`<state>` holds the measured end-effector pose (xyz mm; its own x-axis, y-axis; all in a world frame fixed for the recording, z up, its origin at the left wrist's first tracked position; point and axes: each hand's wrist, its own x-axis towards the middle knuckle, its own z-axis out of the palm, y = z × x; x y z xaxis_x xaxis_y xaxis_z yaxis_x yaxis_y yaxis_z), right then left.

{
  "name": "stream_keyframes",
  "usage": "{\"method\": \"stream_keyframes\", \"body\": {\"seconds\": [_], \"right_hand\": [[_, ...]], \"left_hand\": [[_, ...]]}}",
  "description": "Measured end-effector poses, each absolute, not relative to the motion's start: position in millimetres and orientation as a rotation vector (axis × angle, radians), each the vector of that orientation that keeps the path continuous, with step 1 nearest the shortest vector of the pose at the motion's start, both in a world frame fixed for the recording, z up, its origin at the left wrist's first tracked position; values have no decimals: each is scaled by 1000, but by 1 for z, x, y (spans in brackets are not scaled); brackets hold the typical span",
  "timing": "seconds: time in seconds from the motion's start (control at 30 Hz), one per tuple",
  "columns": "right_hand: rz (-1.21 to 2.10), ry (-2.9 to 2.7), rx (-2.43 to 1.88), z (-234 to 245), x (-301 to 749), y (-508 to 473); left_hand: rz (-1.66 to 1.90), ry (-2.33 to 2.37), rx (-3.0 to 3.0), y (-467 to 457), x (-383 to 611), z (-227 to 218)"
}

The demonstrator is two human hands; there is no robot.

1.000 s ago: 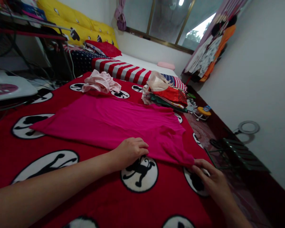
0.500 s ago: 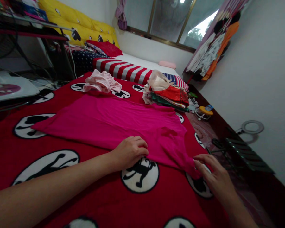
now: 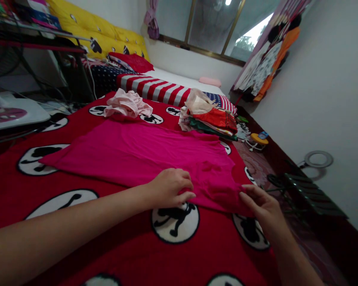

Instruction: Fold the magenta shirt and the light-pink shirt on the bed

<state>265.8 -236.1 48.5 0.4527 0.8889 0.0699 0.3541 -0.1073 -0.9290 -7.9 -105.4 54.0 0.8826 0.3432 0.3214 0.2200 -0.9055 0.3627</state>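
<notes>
hem of the magenta t-shirt (image 3: 214,200) sits pinched in the left hand (image 3: 168,188) while the right hand (image 3: 264,208), fingers spread, steadies its corner.

Magenta shirt (image 3: 137,159), red monkey-print blanket (image 3: 107,256)

A bedroom in a home (lived-in): red-blanketed bed (image 3: 113,246), yellow padded headboard (image 3: 98,26), hanging clothes (image 3: 265,67)

My only camera sits on my head, facing forward and down, close above my bare left hand (image 3: 170,187) and right hand (image 3: 264,210), the red printed bedspread (image 3: 92,242) below, and a brass-framed glass window (image 3: 211,26) far ahead.
</notes>
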Motion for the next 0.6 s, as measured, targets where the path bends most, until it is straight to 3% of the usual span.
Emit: {"method": "stream_keyframes", "body": {"seconds": [0.17,0.43,0.6], "right_hand": [[565,-1406,-1748,42,263,-249],[436,-1669,-1790,37,256,-264],[406,-1764,-1717,38,258,-270]], "left_hand": [[680,480,2741,-97,53,68],[189,352,2674,-62,130,46],[279,205,2740,-58,132,47]]}}
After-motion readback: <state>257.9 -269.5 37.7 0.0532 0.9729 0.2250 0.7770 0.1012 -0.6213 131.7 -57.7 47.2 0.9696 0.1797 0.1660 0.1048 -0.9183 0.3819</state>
